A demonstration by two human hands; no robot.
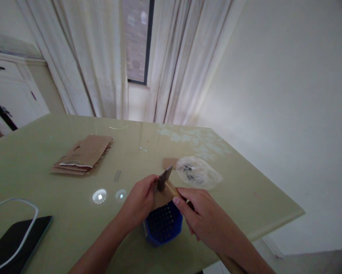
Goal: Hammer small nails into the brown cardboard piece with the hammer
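Observation:
My right hand [201, 209] is closed round the wooden handle of a hammer [171, 189]. Its dark metal head is beside the fingertips of my left hand [139, 199]. Those fingers are closed on a small piece of brown cardboard [161, 198], lying over the far part of a blue plastic box [162, 228] with a grid of holes in its top. Whether the left fingertips also pinch something small is hidden behind the hammer head. Beyond the hands lie a clear plastic bag [198, 173] with dark small pieces inside and a flat brown cardboard piece [170, 163].
A stack of perforated cardboard sheets [86, 152] lies at the left of the glossy green table [73, 209]. Thin metal pins [117, 175] are nearer the middle. A dark tablet [19, 243] with a white cable [31, 228] sits front left. The wall [287, 114] borders the right.

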